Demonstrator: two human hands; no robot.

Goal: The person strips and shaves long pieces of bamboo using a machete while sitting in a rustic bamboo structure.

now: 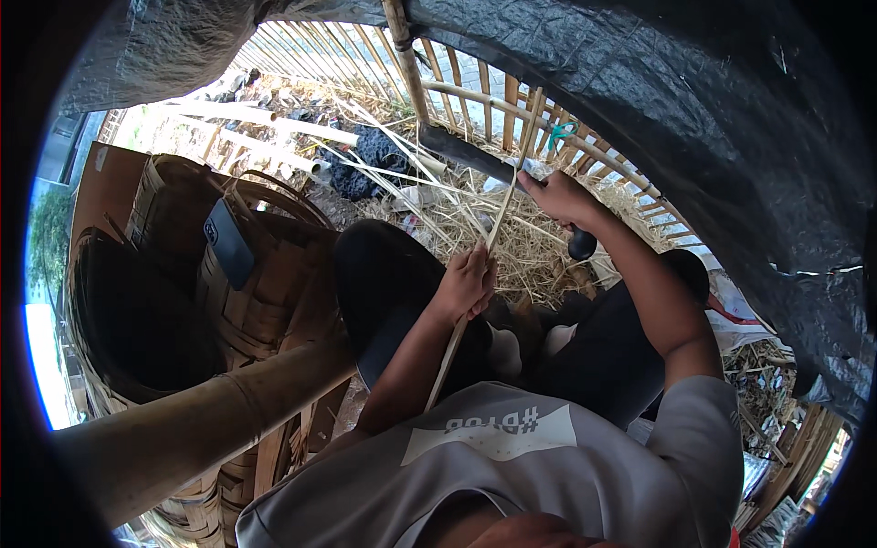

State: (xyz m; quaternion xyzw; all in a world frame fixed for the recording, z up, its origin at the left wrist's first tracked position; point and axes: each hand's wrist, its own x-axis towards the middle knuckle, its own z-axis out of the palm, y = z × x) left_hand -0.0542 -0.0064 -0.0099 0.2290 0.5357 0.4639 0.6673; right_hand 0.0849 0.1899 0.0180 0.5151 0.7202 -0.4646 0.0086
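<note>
- Dark sheeting point(658, 110) hangs over the right side of my view, creased and faintly shiny; more of it sags at upper left.
- Ahead I see a slatted fence point(509, 114), its upright strips set apart with daylight between them, and a rail point(480, 97) running across.
- A post point(405, 59) stands against the fence near the top centre.
- The ground I can see is littered with straw point(534, 265), and pale poles point(306, 131) lie toward the upper left.
- Daylight is strongest on my left, washing out the edge beside some greenery point(47, 219).
</note>
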